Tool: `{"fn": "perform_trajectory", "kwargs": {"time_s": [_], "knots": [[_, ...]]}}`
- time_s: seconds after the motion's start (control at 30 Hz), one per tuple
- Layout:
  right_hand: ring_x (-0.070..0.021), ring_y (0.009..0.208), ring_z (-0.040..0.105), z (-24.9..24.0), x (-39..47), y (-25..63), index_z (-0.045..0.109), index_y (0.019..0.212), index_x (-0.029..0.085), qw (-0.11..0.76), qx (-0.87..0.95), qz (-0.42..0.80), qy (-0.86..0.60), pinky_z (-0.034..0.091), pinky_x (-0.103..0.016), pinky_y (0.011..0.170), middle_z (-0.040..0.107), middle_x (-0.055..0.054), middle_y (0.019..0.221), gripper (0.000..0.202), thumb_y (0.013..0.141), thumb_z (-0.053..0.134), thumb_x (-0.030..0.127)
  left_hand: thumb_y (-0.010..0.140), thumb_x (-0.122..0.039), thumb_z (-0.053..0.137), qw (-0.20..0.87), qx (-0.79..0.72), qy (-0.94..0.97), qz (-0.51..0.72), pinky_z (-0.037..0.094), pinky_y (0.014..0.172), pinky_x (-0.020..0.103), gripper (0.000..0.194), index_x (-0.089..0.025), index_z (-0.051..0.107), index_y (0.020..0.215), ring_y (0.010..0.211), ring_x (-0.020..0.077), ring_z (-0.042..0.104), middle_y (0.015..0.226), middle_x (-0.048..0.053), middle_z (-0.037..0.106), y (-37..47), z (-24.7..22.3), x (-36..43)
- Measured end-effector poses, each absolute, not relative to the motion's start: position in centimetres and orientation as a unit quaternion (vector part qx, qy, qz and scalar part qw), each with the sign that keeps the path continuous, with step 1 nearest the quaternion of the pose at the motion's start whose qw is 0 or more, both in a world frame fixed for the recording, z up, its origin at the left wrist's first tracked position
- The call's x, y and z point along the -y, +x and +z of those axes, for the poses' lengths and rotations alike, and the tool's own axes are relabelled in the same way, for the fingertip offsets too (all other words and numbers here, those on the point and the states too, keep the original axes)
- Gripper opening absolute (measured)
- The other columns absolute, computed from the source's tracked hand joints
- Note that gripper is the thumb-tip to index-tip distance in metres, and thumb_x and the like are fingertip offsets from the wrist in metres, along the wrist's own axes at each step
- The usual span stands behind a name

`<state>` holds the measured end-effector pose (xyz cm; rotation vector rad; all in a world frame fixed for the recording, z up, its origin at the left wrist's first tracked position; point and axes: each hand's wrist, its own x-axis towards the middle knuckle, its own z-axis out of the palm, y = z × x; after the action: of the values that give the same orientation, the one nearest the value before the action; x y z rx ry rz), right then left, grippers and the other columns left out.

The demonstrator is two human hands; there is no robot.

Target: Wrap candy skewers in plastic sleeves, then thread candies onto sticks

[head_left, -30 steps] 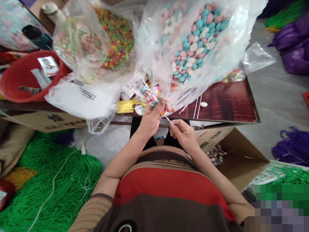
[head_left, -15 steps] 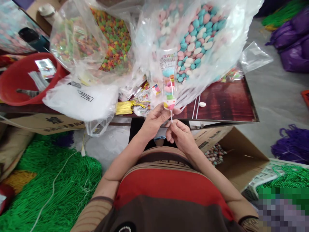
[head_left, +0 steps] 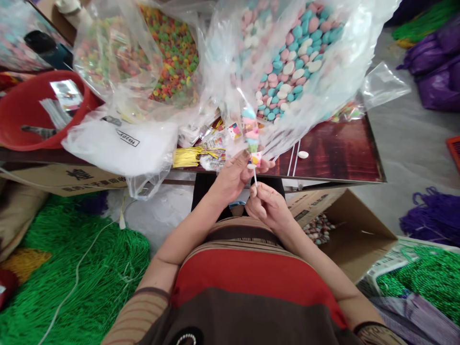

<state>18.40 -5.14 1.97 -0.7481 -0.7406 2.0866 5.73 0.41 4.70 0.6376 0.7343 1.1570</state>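
In the head view a candy skewer [head_left: 250, 134] in a clear printed wrapper stands upright before me, pastel candies stacked along it. My left hand [head_left: 233, 176] is closed around its lower end, where the wrapper gathers. A white stick [head_left: 255, 177] comes out below, and my right hand [head_left: 269, 203] pinches it near its bottom tip. Just left of the skewer lie small printed packets [head_left: 215, 142] and a bundle of yellow twist ties [head_left: 187, 157]. One white candy [head_left: 303, 155] rests on the dark red table [head_left: 338, 148] to the right.
Big clear bags hold pink, blue and white candies [head_left: 287, 72] and colourful ring candies [head_left: 176, 57]. At left stand a red basin [head_left: 21, 110] and a white plastic bag [head_left: 122, 143]. An open cardboard box [head_left: 359, 235] is below right; green cords [head_left: 89, 273] cover the floor.
The skewer has come slightly down and its wrapper top now tips left. My right hand has moved a little down along the stick, so more of it shows between my hands.
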Motion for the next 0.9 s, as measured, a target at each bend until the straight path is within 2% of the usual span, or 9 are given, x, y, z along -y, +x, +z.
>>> {"fn": "perform_trajectory", "kwargs": {"time_s": [0.13, 0.23, 0.33, 0.43, 0.5, 0.7, 0.9], "knots": [[-0.0096, 0.034, 0.028, 1.7, 4.9, 18.1, 0.050, 0.082, 0.026, 0.406, 0.297, 0.801, -0.326, 0.032, -0.026, 0.043, 0.041, 0.012, 0.039, 0.040, 0.089, 0.069, 0.061, 0.075, -0.064, 0.083, 0.738, -0.338, 0.295, 0.504, 0.047, 0.051, 0.021, 0.053, -0.023, 0.070, 0.105, 0.087, 0.0201, 0.077, 0.086, 0.005, 0.079, 5.9, 4.1, 0.9], [-0.0111, 0.038, 0.042, 1.7, 4.5, 18.7, 0.056, 0.084, 0.024, 0.374, 0.355, 0.780, -0.354, 0.037, -0.027, 0.045, 0.057, 0.006, 0.048, 0.045, 0.088, 0.065, 0.068, 0.074, -0.060, 0.086, 0.737, -0.352, 0.300, 0.493, 0.035, 0.042, 0.020, 0.056, -0.025, 0.066, 0.113, 0.067, 0.0149, 0.072, 0.081, 0.002, 0.078, 5.6, 4.4, 1.1], [-0.0147, 0.054, 0.061, 2.6, 3.7, 20.2, 0.067, 0.086, 0.022, 0.366, 0.506, 0.642, -0.445, 0.050, -0.030, 0.057, 0.072, -0.002, 0.069, 0.042, 0.093, 0.063, 0.063, 0.074, -0.055, 0.087, 0.707, -0.351, 0.312, 0.529, 0.041, 0.048, 0.021, 0.057, -0.025, 0.062, 0.115, 0.062, 0.0133, 0.070, 0.070, -0.004, 0.071, 5.4, 4.9, 0.9], [-0.0161, 0.068, 0.067, 4.1, 2.8, 21.5, 0.072, 0.097, 0.024, 0.451, 0.589, 0.392, -0.544, 0.056, -0.032, 0.069, 0.077, -0.003, 0.086, 0.028, 0.096, 0.064, 0.051, 0.073, -0.050, 0.089, 0.666, -0.361, 0.327, 0.565, 0.052, 0.064, 0.026, 0.054, -0.024, 0.058, 0.108, 0.062, 0.0129, 0.070, 0.060, -0.010, 0.062, 5.4, 4.9, 0.7], [-0.0164, 0.073, 0.069, 5.0, 2.4, 21.6, 0.072, 0.102, 0.024, 0.489, 0.608, 0.288, -0.555, 0.058, -0.033, 0.073, 0.077, -0.003, 0.093, 0.021, 0.097, 0.065, 0.043, 0.074, -0.048, 0.087, 0.664, -0.374, 0.331, 0.557, 0.053, 0.063, 0.027, 0.051, -0.025, 0.055, 0.107, 0.054, 0.0115, 0.066, 0.054, -0.013, 0.057, 5.6, 4.7, 0.7], [-0.0167, 0.079, 0.073, 5.6, 1.4, 19.9, 0.073, 0.094, 0.023, 0.465, 0.694, 0.185, -0.518, 0.059, -0.031, 0.076, 0.078, -0.003, 0.089, 0.011, 0.096, 0.062, 0.026, 0.078, -0.043, 0.082, 0.688, -0.368, 0.328, 0.533, 0.046, 0.048, 0.024, 0.045, -0.025, 0.051, 0.106, 0.040, 0.0096, 0.056, 0.050, -0.016, 0.053, 6.0, 4.2, 1.0], [-0.0164, 0.075, 0.073, 5.0, 1.5, 19.5, 0.072, 0.093, 0.023, 0.452, 0.700, 0.168, -0.527, 0.059, -0.030, 0.077, 0.079, -0.003, 0.088, 0.014, 0.095, 0.058, 0.022, 0.078, -0.043, 0.080, 0.678, -0.397, 0.331, 0.523, 0.037, 0.040, 0.022, 0.044, -0.024, 0.049, 0.105, 0.033, 0.0082, 0.048, 0.046, -0.018, 0.047, 5.8, 4.2, 1.0]]}}
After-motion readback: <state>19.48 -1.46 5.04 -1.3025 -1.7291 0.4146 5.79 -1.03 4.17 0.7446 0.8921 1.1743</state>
